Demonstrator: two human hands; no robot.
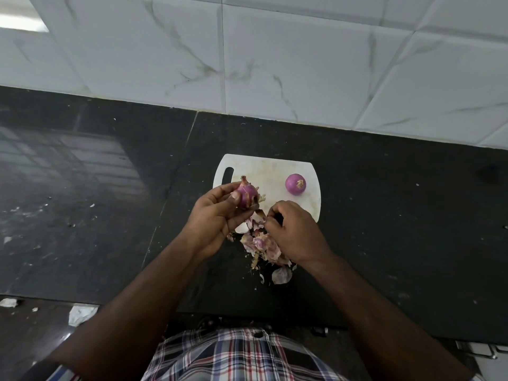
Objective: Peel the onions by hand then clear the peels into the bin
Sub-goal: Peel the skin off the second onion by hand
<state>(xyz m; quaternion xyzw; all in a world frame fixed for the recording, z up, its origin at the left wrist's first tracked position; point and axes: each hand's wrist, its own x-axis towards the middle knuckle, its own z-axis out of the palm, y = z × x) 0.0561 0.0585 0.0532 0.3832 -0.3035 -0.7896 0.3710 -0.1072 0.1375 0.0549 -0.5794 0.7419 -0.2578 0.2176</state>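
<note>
2 onions show. The left hand (217,213) grips 1 half-peeled onion (246,195) above the cutting board (275,171) edge, its dry tip pointing up and away, long axis nearly upright. The right hand (294,232) is clenched on a strip of peel (261,211) (probably still attached; blurred). The peeled onion (295,183) lies on the board, root end toward the camera. 1 peel pile (265,246) lies on the black counter (384,215).
</note>
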